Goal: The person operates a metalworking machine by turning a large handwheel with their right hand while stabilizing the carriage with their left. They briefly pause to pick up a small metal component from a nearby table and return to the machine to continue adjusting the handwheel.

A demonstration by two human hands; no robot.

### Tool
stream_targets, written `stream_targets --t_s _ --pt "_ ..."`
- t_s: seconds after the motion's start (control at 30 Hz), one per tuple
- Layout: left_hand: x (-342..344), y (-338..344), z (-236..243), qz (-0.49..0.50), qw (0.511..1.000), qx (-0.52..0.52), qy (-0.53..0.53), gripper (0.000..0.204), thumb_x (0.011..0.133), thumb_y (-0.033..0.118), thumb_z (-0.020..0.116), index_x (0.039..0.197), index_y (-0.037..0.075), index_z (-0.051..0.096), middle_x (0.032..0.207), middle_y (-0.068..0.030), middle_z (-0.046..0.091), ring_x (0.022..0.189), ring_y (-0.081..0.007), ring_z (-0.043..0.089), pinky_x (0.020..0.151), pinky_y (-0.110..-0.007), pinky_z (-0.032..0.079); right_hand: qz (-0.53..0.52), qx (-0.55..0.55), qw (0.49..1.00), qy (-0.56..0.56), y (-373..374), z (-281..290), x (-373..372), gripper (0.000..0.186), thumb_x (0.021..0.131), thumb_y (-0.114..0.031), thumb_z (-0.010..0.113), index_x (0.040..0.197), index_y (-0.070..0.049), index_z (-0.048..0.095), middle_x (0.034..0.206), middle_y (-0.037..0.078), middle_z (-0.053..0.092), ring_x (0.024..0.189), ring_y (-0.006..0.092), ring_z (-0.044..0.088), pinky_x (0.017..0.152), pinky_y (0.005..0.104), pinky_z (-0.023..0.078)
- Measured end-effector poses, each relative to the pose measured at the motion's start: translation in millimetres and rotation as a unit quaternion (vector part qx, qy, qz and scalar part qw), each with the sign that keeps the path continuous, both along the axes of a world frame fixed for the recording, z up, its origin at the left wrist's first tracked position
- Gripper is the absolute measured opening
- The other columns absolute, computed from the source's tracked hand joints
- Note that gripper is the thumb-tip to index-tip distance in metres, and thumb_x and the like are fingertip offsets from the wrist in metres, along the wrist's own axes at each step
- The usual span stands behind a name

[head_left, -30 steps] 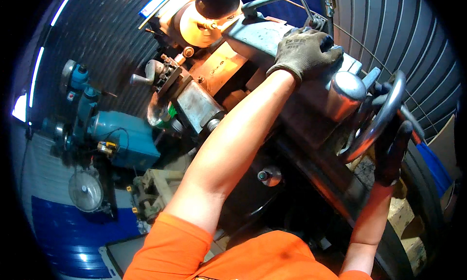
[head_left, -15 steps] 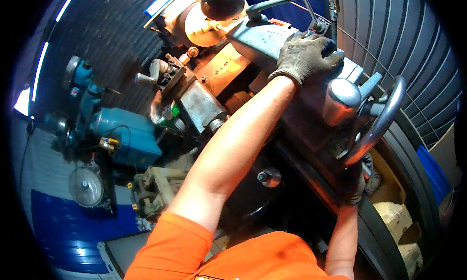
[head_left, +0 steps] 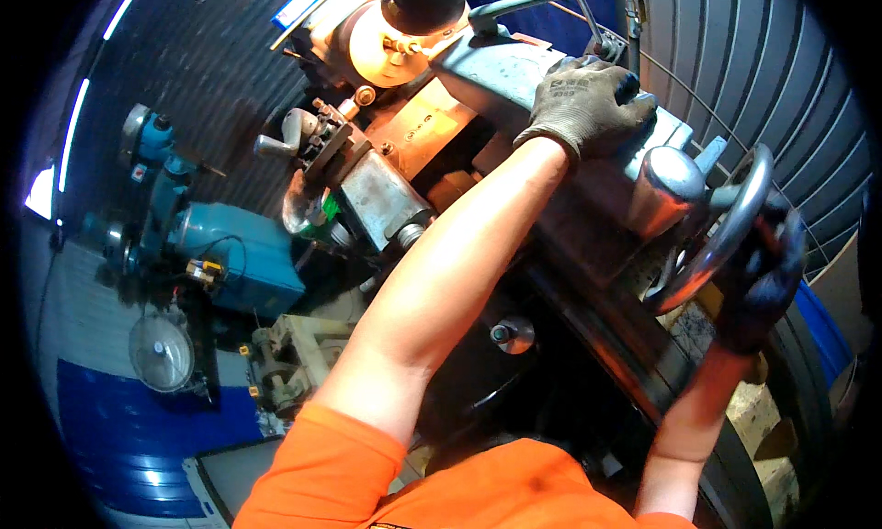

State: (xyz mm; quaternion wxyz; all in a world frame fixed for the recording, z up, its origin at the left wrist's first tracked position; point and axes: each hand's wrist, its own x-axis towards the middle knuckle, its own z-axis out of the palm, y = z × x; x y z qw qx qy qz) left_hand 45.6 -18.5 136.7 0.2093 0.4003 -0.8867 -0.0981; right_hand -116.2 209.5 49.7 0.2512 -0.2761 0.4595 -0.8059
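My left hand (head_left: 588, 106), in a grey knit-cuffed work glove, rests on top of the lathe's tailstock (head_left: 501, 70), its fingers bent over the far side and partly hidden. Just right of it stands a rounded metal cap (head_left: 669, 185). At the tailstock's right end is a large metal handwheel (head_left: 726, 240). My right hand (head_left: 763, 272), gloved and in shadow, is at the right side of the wheel's rim. Motion blurs its fingers, so whether they close on the rim does not show.
Beyond the tailstock are the lathe's round chuck (head_left: 381, 51), a tool post (head_left: 326, 148) and a bent lever (head_left: 524, 5). A blue machine (head_left: 239, 253) and a fan (head_left: 163, 350) stand at left. A ribbed grey shutter (head_left: 735, 61) rises at the right.
My right hand has moved up and to the right, from below the handwheel to the right side of its rim. The left hand stays on the tailstock.
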Motion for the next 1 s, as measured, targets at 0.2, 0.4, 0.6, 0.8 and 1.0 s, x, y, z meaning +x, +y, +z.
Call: stream_targets --t_s 0.2,0.4,0.6,0.8,1.0 --pt "3 -3 -9 -0.013 0.998 -0.063 0.015 0.057 0.085 0.060 0.060 0.121 0.017 0.073 0.124 -0.0123 0.069 0.120 -0.0337 0.061 0.106 -0.046 0.044 0.122 0.025 0.992 -0.003 53 -150 28 0.037 0.105 -0.027 0.049 0.132 -0.003 0.057 0.120 0.009 0.063 0.111 0.0197 0.060 0.095 0.0366 0.050" --pt "-11 -11 -10 -0.003 1.000 -0.026 -0.011 0.062 0.086 0.067 0.060 0.125 0.020 0.072 0.130 -0.0113 0.067 0.123 -0.0324 0.060 0.107 -0.046 0.044 0.049 0.019 0.998 -0.025 -46 -45 -74 0.031 0.103 -0.029 0.054 0.122 -0.006 0.064 0.100 0.003 0.063 0.090 0.0133 0.061 0.077 0.0321 0.050" --pt "6 -57 -38 -0.051 0.997 -0.045 -0.024 0.051 0.087 0.037 0.066 0.136 0.024 0.063 0.138 -0.0089 0.063 0.129 -0.0300 0.058 0.109 -0.043 0.045 -0.073 0.040 0.920 0.383 28 -31 16 0.028 0.103 -0.015 0.056 0.129 -0.004 0.061 0.112 0.008 0.067 0.094 0.0186 0.065 0.079 0.0351 0.054" --pt "10 -79 -47 -0.127 0.988 -0.081 -0.027 0.051 0.084 0.030 0.072 0.133 0.020 0.064 0.137 -0.0114 0.063 0.127 -0.0265 0.060 0.108 -0.039 0.046 0.014 0.070 0.997 0.021 43 -56 8 0.031 0.098 -0.024 0.064 0.118 -0.002 0.064 0.103 0.012 0.070 0.090 0.0263 0.067 0.077 0.0384 0.054" --pt "57 -98 -31 -0.127 0.984 -0.101 -0.071 0.048 0.086 0.030 0.070 0.133 0.017 0.064 0.137 -0.0118 0.063 0.125 -0.0267 0.061 0.107 -0.039 0.046 -0.109 0.148 0.976 0.118 106 -4 120 0.038 0.091 -0.034 0.070 0.108 0.000 0.062 0.093 0.020 0.071 0.087 0.0364 0.069 0.077 0.0464 0.054"
